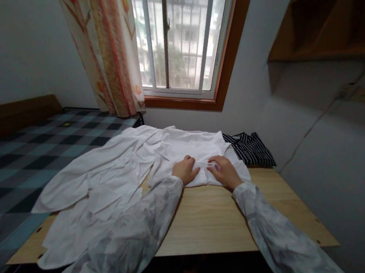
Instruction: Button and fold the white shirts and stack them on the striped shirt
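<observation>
A white shirt (195,143) lies spread over the far part of a light wooden board (206,219). My left hand (184,169) rests on its near part, with fingers bent into the cloth. Just to the right, my right hand (226,172) has its thumb and fingers curled on the same fabric. A small ridge of cloth runs between the two hands, which are close together but apart. More white cloth (99,180) spreads in loose folds to the left and hangs over the board's front left edge; whether it is a separate garment I cannot tell.
Black-and-white striped folded cloth (249,148) sits at the board's back right corner. A checked bedspread (20,154) extends along the left. Behind are a window (185,45) and a flowered curtain (104,37). A wooden shelf (325,51) and a hanging cord (310,128) are on the right.
</observation>
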`<control>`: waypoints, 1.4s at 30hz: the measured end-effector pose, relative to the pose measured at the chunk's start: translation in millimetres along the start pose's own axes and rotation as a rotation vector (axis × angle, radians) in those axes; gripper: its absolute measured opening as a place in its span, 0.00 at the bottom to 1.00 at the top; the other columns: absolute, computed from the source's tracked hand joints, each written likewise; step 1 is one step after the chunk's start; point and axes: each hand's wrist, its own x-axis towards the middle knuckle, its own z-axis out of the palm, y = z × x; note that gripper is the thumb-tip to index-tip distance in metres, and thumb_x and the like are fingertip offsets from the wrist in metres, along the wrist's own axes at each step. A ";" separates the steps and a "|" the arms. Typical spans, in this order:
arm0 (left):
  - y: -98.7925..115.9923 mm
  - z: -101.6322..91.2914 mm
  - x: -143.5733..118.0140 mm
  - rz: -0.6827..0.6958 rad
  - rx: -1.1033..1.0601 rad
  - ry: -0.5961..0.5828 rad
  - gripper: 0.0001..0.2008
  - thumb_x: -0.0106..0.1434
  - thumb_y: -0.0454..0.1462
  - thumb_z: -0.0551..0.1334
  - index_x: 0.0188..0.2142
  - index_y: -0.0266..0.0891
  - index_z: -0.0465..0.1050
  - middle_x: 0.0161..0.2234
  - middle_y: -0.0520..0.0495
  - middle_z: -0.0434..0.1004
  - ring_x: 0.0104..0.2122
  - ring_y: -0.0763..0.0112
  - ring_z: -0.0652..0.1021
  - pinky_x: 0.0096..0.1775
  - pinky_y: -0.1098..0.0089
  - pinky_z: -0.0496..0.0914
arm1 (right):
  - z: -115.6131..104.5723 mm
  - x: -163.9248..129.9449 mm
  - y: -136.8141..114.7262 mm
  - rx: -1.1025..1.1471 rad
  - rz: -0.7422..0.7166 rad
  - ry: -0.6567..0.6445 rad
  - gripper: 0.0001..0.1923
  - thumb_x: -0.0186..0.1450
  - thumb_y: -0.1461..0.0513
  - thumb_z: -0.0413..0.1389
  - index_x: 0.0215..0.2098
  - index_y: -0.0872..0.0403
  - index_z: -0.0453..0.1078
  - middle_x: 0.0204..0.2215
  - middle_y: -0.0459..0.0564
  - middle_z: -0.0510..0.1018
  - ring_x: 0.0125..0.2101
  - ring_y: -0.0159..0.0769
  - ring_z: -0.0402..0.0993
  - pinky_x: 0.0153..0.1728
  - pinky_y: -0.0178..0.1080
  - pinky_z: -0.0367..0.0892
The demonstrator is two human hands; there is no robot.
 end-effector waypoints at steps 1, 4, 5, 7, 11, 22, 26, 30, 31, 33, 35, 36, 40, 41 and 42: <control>-1.0 2.3 1.4 0.003 -0.008 0.001 0.15 0.71 0.48 0.65 0.52 0.45 0.78 0.56 0.41 0.77 0.43 0.58 0.83 0.42 0.61 0.75 | 1.5 0.1 -1.1 -0.036 0.010 0.005 0.13 0.71 0.55 0.63 0.51 0.50 0.74 0.47 0.55 0.83 0.48 0.49 0.77 0.53 0.50 0.71; -3.0 5.0 1.0 0.027 -0.077 0.042 0.12 0.72 0.46 0.65 0.49 0.46 0.80 0.49 0.45 0.80 0.42 0.61 0.83 0.42 0.64 0.73 | 2.1 -0.5 -6.6 -0.163 0.056 -0.002 0.11 0.72 0.54 0.62 0.47 0.51 0.75 0.43 0.55 0.82 0.45 0.48 0.77 0.49 0.47 0.70; -2.9 4.5 -0.2 0.033 -0.100 0.065 0.11 0.72 0.45 0.65 0.48 0.46 0.81 0.48 0.46 0.81 0.41 0.62 0.83 0.41 0.65 0.73 | 1.0 -0.5 -8.7 -0.209 0.075 -0.006 0.09 0.73 0.54 0.60 0.43 0.51 0.75 0.41 0.55 0.82 0.44 0.48 0.76 0.48 0.46 0.69; -1.3 2.0 -2.8 0.040 -0.143 0.123 0.10 0.73 0.44 0.63 0.47 0.46 0.81 0.48 0.47 0.81 0.39 0.64 0.82 0.41 0.65 0.72 | -2.5 0.5 -12.3 -0.291 0.107 -0.003 0.13 0.76 0.54 0.56 0.36 0.51 0.75 0.37 0.55 0.81 0.41 0.47 0.75 0.45 0.45 0.67; 3.4 -3.1 -6.5 0.067 -0.221 0.203 0.11 0.76 0.44 0.59 0.45 0.46 0.81 0.48 0.49 0.82 0.32 0.69 0.79 0.39 0.66 0.71 | -9.7 3.1 -10.2 -0.338 0.172 -0.024 0.16 0.77 0.56 0.54 0.33 0.51 0.74 0.33 0.54 0.81 0.37 0.44 0.75 0.43 0.44 0.66; 0.1 -0.5 -6.8 0.026 -0.450 0.173 0.12 0.78 0.47 0.54 0.49 0.47 0.73 0.34 0.51 0.81 0.32 0.69 0.80 0.36 0.70 0.69 | -9.8 2.8 5.6 0.042 0.255 -0.238 0.12 0.67 0.52 0.64 0.42 0.50 0.81 0.27 0.45 0.80 0.28 0.37 0.74 0.32 0.38 0.65; 0.0 0.6 -6.1 0.040 -0.482 0.164 0.12 0.78 0.47 0.54 0.48 0.46 0.72 0.32 0.52 0.80 0.30 0.70 0.78 0.36 0.71 0.69 | -0.9 6.4 -4.2 0.011 0.299 -0.034 0.09 0.70 0.54 0.62 0.44 0.48 0.79 0.31 0.46 0.84 0.29 0.38 0.77 0.34 0.38 0.68; -0.3 2.5 -6.0 0.089 -0.463 0.126 0.11 0.78 0.45 0.54 0.47 0.45 0.73 0.31 0.53 0.80 0.30 0.69 0.79 0.37 0.69 0.71 | 7.7 2.4 -8.1 0.142 0.190 -0.013 0.16 0.71 0.59 0.60 0.56 0.48 0.73 0.44 0.50 0.86 0.41 0.42 0.83 0.45 0.42 0.75; -0.6 3.1 -6.2 0.101 -0.447 0.110 0.10 0.77 0.44 0.55 0.48 0.45 0.73 0.32 0.52 0.80 0.31 0.69 0.80 0.38 0.69 0.72 | 8.7 0.3 -7.4 0.141 0.144 -0.033 0.17 0.70 0.60 0.60 0.57 0.48 0.72 0.46 0.51 0.86 0.45 0.44 0.83 0.50 0.45 0.75; -1.3 4.4 -6.5 0.145 -0.402 0.070 0.10 0.75 0.41 0.58 0.52 0.46 0.72 0.37 0.51 0.83 0.35 0.67 0.82 0.42 0.66 0.74 | 9.1 -3.9 -4.3 0.113 0.067 -0.059 0.18 0.70 0.61 0.59 0.58 0.48 0.72 0.51 0.54 0.84 0.52 0.47 0.81 0.57 0.50 0.73; -1.4 5.9 -6.9 0.234 -0.333 0.029 0.15 0.71 0.39 0.62 0.56 0.45 0.71 0.45 0.47 0.83 0.43 0.63 0.83 0.48 0.62 0.75 | 7.2 -7.6 0.3 0.098 0.015 -0.064 0.20 0.70 0.61 0.59 0.60 0.49 0.71 0.55 0.56 0.82 0.57 0.48 0.78 0.61 0.53 0.71; -0.9 6.5 -7.0 0.286 -0.287 0.019 0.17 0.69 0.39 0.64 0.57 0.45 0.71 0.49 0.45 0.83 0.47 0.60 0.82 0.51 0.60 0.75 | 5.0 -9.0 2.8 0.091 -0.004 -0.063 0.21 0.70 0.61 0.59 0.61 0.50 0.71 0.57 0.57 0.81 0.58 0.49 0.78 0.63 0.53 0.70; 2.3 3.0 -7.4 0.350 -0.116 0.093 0.19 0.70 0.44 0.66 0.57 0.43 0.72 0.62 0.39 0.76 0.59 0.51 0.77 0.62 0.52 0.70 | -14.7 -13.7 13.2 -0.036 -0.049 -0.007 0.22 0.70 0.61 0.58 0.62 0.51 0.70 0.58 0.59 0.79 0.59 0.52 0.76 0.64 0.57 0.69; 1.8 -0.8 -7.4 0.317 -0.087 0.126 0.20 0.70 0.46 0.65 0.58 0.42 0.71 0.62 0.38 0.75 0.60 0.50 0.77 0.63 0.51 0.69 | -22.6 -15.6 16.2 -0.088 -0.050 0.019 0.21 0.70 0.61 0.58 0.61 0.51 0.71 0.58 0.59 0.79 0.59 0.53 0.75 0.64 0.58 0.68; -0.2 -6.3 -7.6 0.268 -0.059 0.154 0.22 0.70 0.47 0.65 0.59 0.42 0.71 0.62 0.38 0.75 0.60 0.49 0.77 0.64 0.51 0.68 | -31.2 -18.2 19.7 -0.140 -0.045 0.050 0.21 0.70 0.61 0.58 0.61 0.51 0.71 0.59 0.60 0.78 0.60 0.54 0.74 0.65 0.59 0.67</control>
